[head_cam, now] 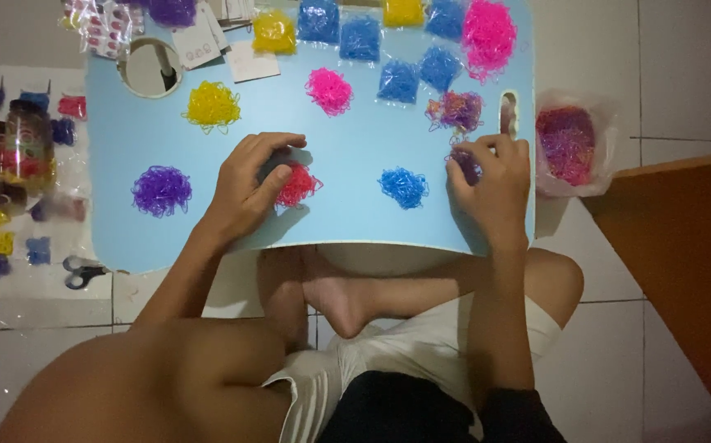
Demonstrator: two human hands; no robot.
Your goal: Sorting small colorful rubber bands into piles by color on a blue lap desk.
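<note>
A light blue lap table (347,152) carries sorted heaps of small rubber bands. My left hand (249,184) rests with curled fingers on the red heap (298,187). My right hand (491,180) pinches a few purple bands (464,162) at the table's right side, just below a mixed pink-and-purple heap (456,109). Between my hands lies a blue heap (403,187). A purple heap (161,190) sits left of my left hand, with a yellow heap (212,105) and a pink heap (328,90) farther back.
A clear bag of mixed bands (567,143) lies on the floor right of the table. Bagged blue, yellow and pink bands (361,37) line the far edge. Scissors (83,271), a jar (15,152) and small packets lie at left. An orange board (683,262) stands at right.
</note>
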